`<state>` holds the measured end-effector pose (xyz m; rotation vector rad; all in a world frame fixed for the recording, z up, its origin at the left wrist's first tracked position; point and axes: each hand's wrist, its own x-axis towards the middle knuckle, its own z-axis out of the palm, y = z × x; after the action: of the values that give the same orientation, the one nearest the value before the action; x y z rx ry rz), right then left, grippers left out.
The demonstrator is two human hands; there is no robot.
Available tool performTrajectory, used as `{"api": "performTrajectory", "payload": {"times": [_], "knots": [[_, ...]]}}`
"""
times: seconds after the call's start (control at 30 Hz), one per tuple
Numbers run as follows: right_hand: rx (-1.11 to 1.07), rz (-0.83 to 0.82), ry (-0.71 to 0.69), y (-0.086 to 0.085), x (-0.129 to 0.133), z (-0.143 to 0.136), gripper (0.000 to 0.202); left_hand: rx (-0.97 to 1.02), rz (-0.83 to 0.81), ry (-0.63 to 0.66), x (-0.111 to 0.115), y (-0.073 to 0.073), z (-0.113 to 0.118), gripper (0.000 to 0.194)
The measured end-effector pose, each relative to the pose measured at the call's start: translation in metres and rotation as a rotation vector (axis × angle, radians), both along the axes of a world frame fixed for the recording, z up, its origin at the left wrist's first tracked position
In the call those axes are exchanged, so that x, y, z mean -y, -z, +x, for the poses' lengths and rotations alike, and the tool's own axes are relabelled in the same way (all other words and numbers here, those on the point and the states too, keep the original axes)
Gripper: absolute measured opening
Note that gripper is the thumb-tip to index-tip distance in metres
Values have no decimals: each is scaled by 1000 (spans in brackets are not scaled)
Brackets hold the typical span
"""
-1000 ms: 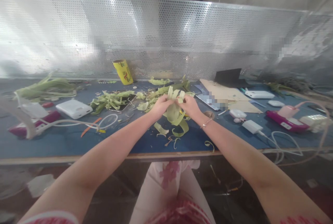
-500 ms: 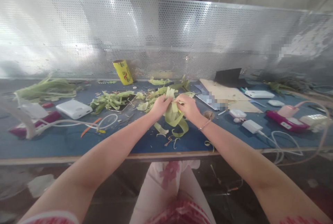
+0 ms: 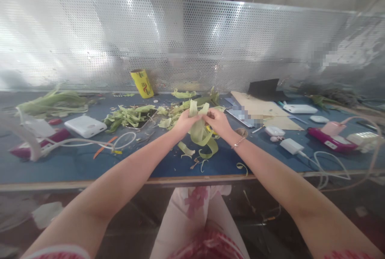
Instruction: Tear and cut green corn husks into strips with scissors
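Over the middle of the table, my left hand (image 3: pixel 184 126) is closed on a pale green leaf strip (image 3: pixel 198 130), whose two ends stick up above the fingers. My right hand (image 3: pixel 219 122) pinches the same strip from the right side, thumb and fingertips pressed together. The strip's lower part hangs in wide curls towards the tabletop. Behind my hands lies a loose pile of green leaf strips (image 3: pixel 168 120). Short curled scraps (image 3: pixel 188 150) lie on the blue surface just below. Part of the strip is hidden by my fingers.
A bundle of long leaves (image 3: pixel 54 102) and a heap of cut strips (image 3: pixel 128 115) lie left, near a white power bank (image 3: pixel 85 126) and cables. A yellow roll (image 3: pixel 142 83) stands by the perforated metal screen (image 3: pixel 105 42). Cardboard (image 3: pixel 258 104) and chargers (image 3: pixel 291 146) are right.
The strip's upper part has opened into two upright ends between my hands. My right hand has shifted slightly to the right, and its fingers have moved on the strip.
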<state>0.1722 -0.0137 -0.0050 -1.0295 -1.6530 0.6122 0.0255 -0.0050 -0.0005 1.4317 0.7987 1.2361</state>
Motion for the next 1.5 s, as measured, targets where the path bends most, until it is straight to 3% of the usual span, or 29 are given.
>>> {"api": "performTrajectory", "payload": {"times": [0.3,0.6,0.83,0.93,1.1,1.23,1.5], "knots": [[58,53,-18,5,1,-1,16,-154,20,-168,-1,3,0,26],[235,270,110,3,3,-1,24,-195,60,-226,-8,7,0,21],[298,438,-49,2,4,3,12,-170,47,-212,-11,11,-3,25],[214,323,-23,3,3,0,7,-145,35,-196,-10,10,-3,27],[21,38,-36,9,-5,-2,27,-30,-63,-94,-5,5,2,32],[-21,-15,-14,5,-5,0,26,74,-148,-39,-6,5,3,34],[-53,-29,59,1,-4,2,25,73,-90,-87,-8,2,-1,22]]}}
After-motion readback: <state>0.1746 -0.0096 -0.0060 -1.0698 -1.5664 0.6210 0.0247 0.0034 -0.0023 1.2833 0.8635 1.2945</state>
